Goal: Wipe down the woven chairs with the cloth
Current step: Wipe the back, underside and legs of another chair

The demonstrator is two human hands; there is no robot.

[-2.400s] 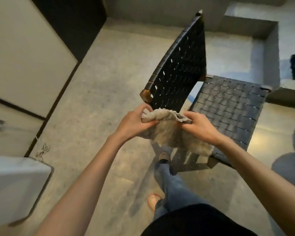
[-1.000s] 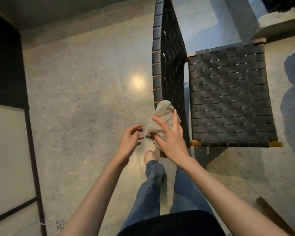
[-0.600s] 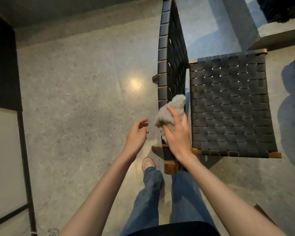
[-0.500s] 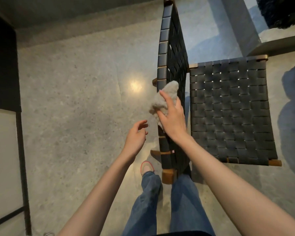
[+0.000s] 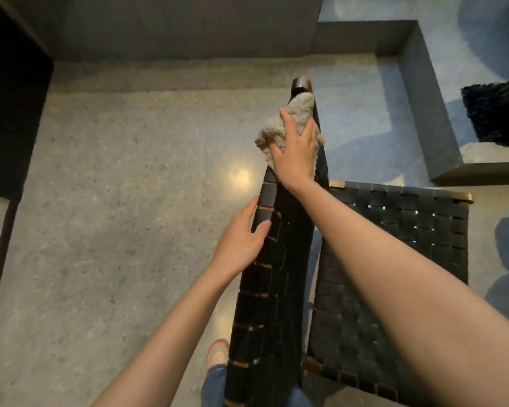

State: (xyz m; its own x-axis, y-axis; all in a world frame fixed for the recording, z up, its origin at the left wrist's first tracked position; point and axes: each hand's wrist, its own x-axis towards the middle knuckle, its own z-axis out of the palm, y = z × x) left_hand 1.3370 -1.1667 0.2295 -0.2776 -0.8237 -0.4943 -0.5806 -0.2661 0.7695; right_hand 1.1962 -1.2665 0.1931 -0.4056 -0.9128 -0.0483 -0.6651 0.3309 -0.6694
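Note:
A chair of black woven straps on a wooden frame stands below me; its backrest (image 5: 274, 277) runs up the middle of the view and its seat (image 5: 394, 259) lies to the right. My right hand (image 5: 296, 151) presses a fluffy beige cloth (image 5: 297, 111) onto the far end of the backrest's top edge, close to the dark wooden post tip (image 5: 301, 83). My left hand (image 5: 241, 236) rests flat with fingers spread against the backrest's left side, holding nothing.
Speckled grey stone floor (image 5: 130, 201) spreads to the left. A low grey walled step (image 5: 429, 113) sits at the upper right with a dark fringed item (image 5: 497, 113) on it. Dark panels (image 5: 9, 113) line the left edge. My foot (image 5: 216, 352) is beside the backrest.
My right hand slid the cloth along the backrest's top edge away from me toward the far post. My left hand moved onto the backrest's side. Earlier, both hands held the cloth.

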